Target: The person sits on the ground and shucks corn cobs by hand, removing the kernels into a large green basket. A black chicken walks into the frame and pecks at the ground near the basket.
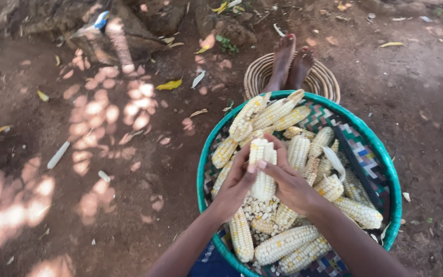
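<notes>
Far left, we see a bare stripped cob [58, 155] lying on red dirt dappled with sun. Moving right, our left hand [236, 185] curls around the lower side of a pale corn cob [262, 168], thumb pressed to its kernels. The cob stands nearly upright between both hands, long axis pointing away from us. Our right hand [289, 183] clasps it from the other side, equally close. Beneath sits a round woven basket [391, 169] with a teal rim, heaped with bumpy white and yellow cobs and loose kernels [260, 209]. Beyond, our feet [289, 62] rest on a coiled straw mat [324, 81].
</notes>
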